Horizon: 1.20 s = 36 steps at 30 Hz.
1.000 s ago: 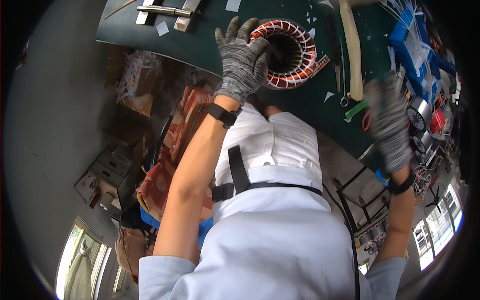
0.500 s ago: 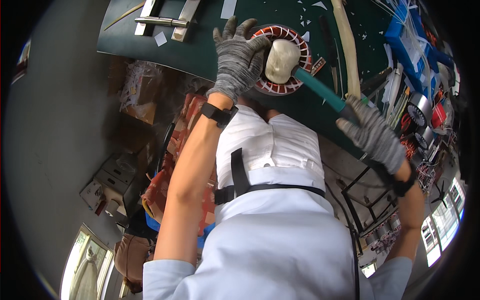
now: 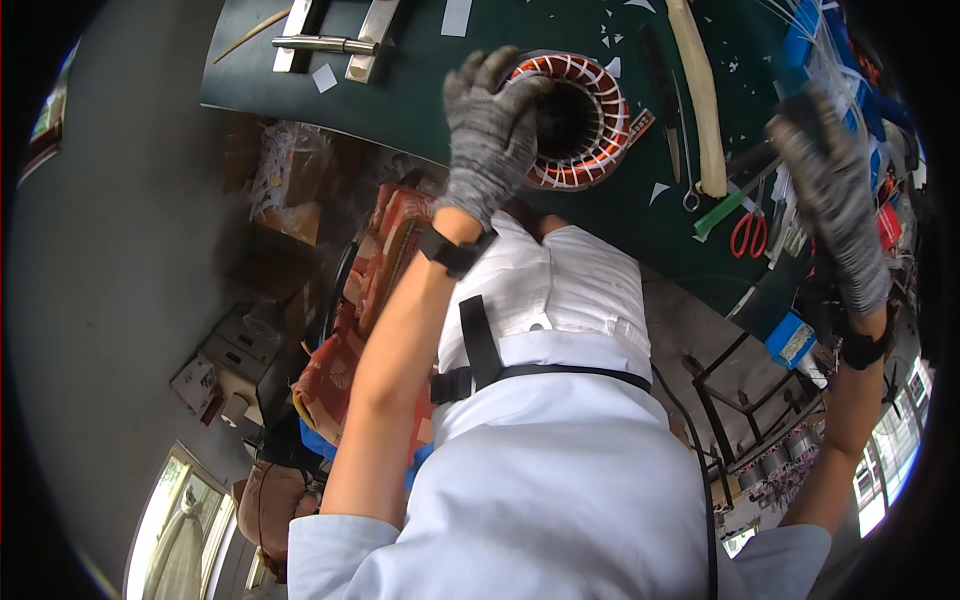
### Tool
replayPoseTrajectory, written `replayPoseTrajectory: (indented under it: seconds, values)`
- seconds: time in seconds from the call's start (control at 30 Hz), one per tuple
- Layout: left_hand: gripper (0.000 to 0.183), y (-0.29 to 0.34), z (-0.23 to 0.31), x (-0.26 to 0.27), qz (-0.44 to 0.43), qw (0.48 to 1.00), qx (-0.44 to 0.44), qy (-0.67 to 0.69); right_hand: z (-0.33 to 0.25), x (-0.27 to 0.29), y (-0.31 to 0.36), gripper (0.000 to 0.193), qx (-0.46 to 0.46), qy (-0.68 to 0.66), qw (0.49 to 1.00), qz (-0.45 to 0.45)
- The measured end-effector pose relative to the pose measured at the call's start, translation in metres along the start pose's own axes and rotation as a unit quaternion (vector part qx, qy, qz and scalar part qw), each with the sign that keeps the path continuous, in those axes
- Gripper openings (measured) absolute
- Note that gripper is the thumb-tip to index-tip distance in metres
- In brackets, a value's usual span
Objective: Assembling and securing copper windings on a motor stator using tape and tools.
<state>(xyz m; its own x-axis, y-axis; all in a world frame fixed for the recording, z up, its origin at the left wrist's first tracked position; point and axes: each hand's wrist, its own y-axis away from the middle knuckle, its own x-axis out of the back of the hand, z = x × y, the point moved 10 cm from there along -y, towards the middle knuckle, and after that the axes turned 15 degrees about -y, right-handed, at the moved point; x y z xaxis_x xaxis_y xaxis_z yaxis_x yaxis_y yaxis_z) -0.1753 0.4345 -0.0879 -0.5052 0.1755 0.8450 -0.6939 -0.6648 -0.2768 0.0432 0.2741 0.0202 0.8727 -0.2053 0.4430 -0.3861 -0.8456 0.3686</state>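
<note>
A ring-shaped motor stator (image 3: 607, 143) with orange-red windings laced in white cord lies on the dark green table. Its dark round bore faces up. My left hand (image 3: 490, 125), in a grey knit glove, grips the stator's left edge, fingers bent and thumb over the rim. My right hand (image 3: 828, 190), gloved the same way, is well to the right, over the cluttered side of the table. Motion smears its fingers, and a teal blur shows close to them. Whether the mallet is still in it cannot be made out; no mallet head is visible.
Right of the stator lie a knife (image 3: 673, 150), a long pale wooden stick (image 3: 702, 100), red-handled scissors (image 3: 748, 234) and a green-handled tool (image 3: 722, 212). Blue trays (image 3: 797, 45) stand at the far right. Metal bars (image 3: 372, 40) lie far left, with paper scraps scattered about.
My right hand has moved right, away from the stator. The mallet has left the stator's top, uncovering the bore. My left hand's fingers have drawn in from spread to bent on the rim.
</note>
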Motion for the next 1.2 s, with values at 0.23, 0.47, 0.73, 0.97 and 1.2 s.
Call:
replayPoseTrajectory:
  seconds: [0.23, 0.47, 0.73, 0.97, 1.2]
  values:
    - [0.019, -0.014, 0.006, -0.027, -0.105, 0.993, -0.045, -0.019, 0.11, -0.085, 0.071, 0.045, -0.081, 0.014, 0.995, 0.062]
    - [0.02, -0.028, 0.019, -0.02, -0.144, 0.979, -0.137, -0.033, 0.032, -0.027, 0.045, 0.035, -0.169, -0.141, 0.954, 0.205]
    - [0.025, -0.037, 0.029, -0.017, -0.187, 0.977, -0.086, 0.061, 0.075, -0.054, 0.09, 0.048, 0.106, 0.065, 0.986, 0.113]
    - [0.014, 0.071, -0.087, 0.047, -0.021, 0.822, 0.314, 0.474, 0.224, -0.005, 0.111, 0.039, -0.208, -0.234, 0.909, 0.277]
    - [0.025, 0.054, -0.074, 0.03, -0.155, 0.868, 0.287, 0.374, 0.266, 0.048, 0.071, 0.039, -0.098, 0.168, 0.931, 0.309]
